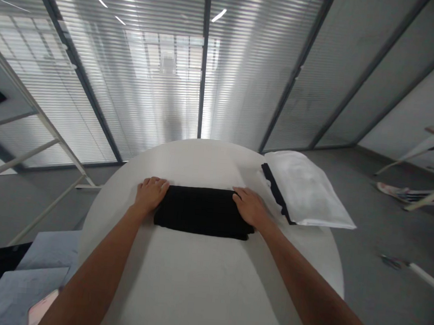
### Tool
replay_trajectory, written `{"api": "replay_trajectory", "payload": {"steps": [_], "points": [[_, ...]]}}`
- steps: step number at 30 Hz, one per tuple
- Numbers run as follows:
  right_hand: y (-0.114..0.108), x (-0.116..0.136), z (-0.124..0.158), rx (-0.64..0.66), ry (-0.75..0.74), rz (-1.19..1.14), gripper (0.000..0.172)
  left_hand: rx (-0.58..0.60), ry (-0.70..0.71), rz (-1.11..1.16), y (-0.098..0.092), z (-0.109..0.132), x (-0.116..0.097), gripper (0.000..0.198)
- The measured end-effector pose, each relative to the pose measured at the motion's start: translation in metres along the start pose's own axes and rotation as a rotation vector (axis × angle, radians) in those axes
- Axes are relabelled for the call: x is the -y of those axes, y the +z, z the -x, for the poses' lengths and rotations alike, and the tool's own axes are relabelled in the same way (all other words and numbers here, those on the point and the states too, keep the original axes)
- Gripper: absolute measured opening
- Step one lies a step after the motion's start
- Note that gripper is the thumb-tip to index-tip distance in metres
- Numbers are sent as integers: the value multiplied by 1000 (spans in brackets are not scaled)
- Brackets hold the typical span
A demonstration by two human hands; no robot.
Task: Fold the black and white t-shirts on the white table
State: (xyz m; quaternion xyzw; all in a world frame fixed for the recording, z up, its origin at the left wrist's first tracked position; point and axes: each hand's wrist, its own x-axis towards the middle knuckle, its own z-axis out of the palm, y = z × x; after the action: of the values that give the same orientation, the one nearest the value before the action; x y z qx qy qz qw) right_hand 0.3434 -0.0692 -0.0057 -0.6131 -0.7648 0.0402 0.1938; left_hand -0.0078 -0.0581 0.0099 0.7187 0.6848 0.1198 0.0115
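At the far left stands a white metal frame [36, 118], and low down in the corner lie some pale blue sheets [44, 259]. Next comes the round white table [192, 290]. The left hand [150, 193] lies on it, palm down, at the left end of the folded black cloth [201, 212]. Its fingers are close together and a little bent, touching the cloth's edge but not pinching it. The black cloth sits in the middle of the table, right in front of the person. It is a long, flat bundle, and its long side runs from left to right, from one hand to the other. The right hand [249, 206] rests flat on top of the cloth's right end, fingers laid out and not squeezing anything. Both hands are just as near the cloth, one at each end. Just beside the right hand, but not touching the cloth, lies a white bag [308, 190] with a dark strip along one edge, partly hanging over the table's rim.
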Motion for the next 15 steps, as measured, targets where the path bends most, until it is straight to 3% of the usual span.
{"api": "replay_trajectory", "payload": {"steps": [5, 10, 15], "points": [[-4, -7, -3, -85, 78, -133, 39, -14, -9, -79, 6, 0, 12, 40], [-22, 7, -7, -192, 78, -184, 35, -34, -19, -60, 11, 0, 13, 40], [-24, 47, -20, -21, -159, -240, 32, -47, -23, -53, 9, -1, 14, 38]]}}
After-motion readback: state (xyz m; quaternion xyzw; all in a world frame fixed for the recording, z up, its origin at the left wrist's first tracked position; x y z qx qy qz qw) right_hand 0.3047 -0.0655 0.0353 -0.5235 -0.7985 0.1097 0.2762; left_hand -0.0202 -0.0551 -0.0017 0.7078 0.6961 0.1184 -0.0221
